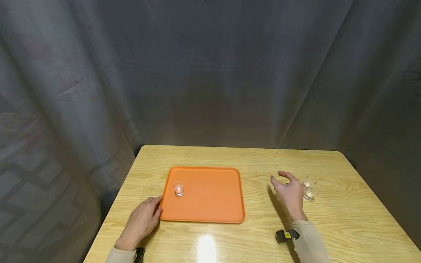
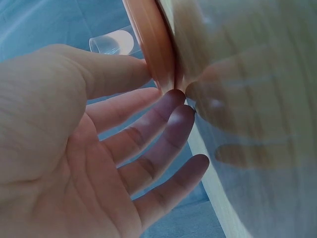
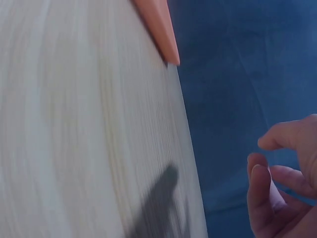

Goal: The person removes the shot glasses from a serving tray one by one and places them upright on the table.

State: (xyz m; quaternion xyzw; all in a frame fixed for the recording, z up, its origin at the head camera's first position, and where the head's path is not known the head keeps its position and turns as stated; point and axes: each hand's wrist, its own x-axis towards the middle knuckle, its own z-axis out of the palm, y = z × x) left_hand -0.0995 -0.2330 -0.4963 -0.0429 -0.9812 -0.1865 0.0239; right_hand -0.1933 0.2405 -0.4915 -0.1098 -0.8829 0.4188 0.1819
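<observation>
An orange tray (image 1: 204,195) lies on the wooden table. Near its left side stands a small clear glass (image 1: 178,189), also partly visible as a glass (image 2: 111,43) in the left wrist view. My left hand (image 1: 140,221) touches the tray's left edge; its thumb and fingertips rest against the rim (image 2: 158,54) with the fingers loosely extended. Right of the tray, my right hand (image 1: 291,193) is raised above the table, thumb and index finger apart with nothing between them. Just right of it stand two more small clear glasses (image 1: 309,193), close together and partly hidden by the hand.
The table (image 1: 263,160) has light wood grain and rounded far corners. Dark grey curtains (image 1: 210,73) hang behind it and along both sides. A strap with a small black device (image 1: 284,235) sits on my right wrist.
</observation>
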